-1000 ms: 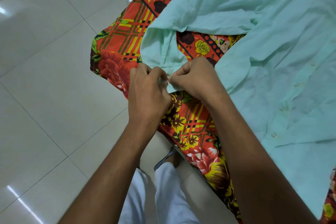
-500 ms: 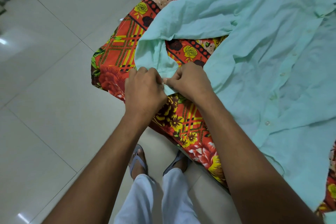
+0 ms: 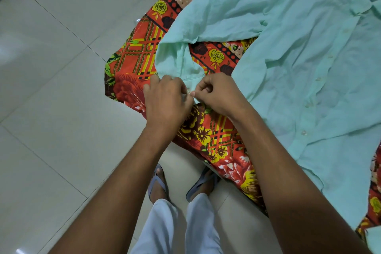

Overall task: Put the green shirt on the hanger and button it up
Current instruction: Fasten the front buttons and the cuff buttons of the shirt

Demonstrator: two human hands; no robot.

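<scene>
The light green shirt lies spread out on a bed, front up, with a row of pale buttons down its placket. One sleeve bends toward me and ends at its cuff near the bed's corner. My left hand and my right hand meet at that cuff, both pinching its edge, with a small white button showing between the fingertips. No hanger is in view.
An orange-red flowered bedsheet covers the bed and hangs over its corner. Pale floor tiles fill the left side. My feet in sandals stand right against the bed's edge below the hands.
The view has tilted so my feet and more of the floor show. Both hands stay pinched on the sleeve cuff, with only small finger movements.
</scene>
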